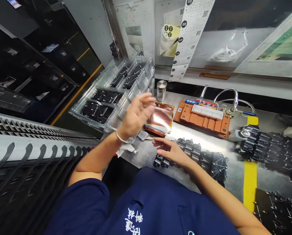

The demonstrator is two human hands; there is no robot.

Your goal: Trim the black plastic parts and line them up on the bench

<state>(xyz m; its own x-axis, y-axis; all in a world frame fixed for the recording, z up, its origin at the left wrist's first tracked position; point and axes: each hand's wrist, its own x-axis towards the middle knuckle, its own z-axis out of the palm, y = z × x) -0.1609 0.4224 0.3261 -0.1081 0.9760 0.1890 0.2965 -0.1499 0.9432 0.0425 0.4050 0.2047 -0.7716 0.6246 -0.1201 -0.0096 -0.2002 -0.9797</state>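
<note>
My left hand (135,118) is raised beside the stack of clear plastic trays (126,112), its fingers stretched out, slightly smeared by motion and holding nothing I can see. My right hand (171,150) hovers low over the steel bench, fingers extended and thumb apart, with nothing visible in it. Next to it, black ribbed moulded parts (188,148) stand in a row, with some partly behind the hand and forearm. Shiny amber film (164,114) lies between the left hand and an orange fixture (202,117). Black parts (98,111) fill the top tray's compartments.
A lidded metal jar (161,91) stands behind the film. Metal hoses (226,93) and a blue-handled tool (246,113) are by the fixture. More black parts (270,147) lie across yellow tape (250,182) at right. A conveyor-like rack (38,153) runs at left.
</note>
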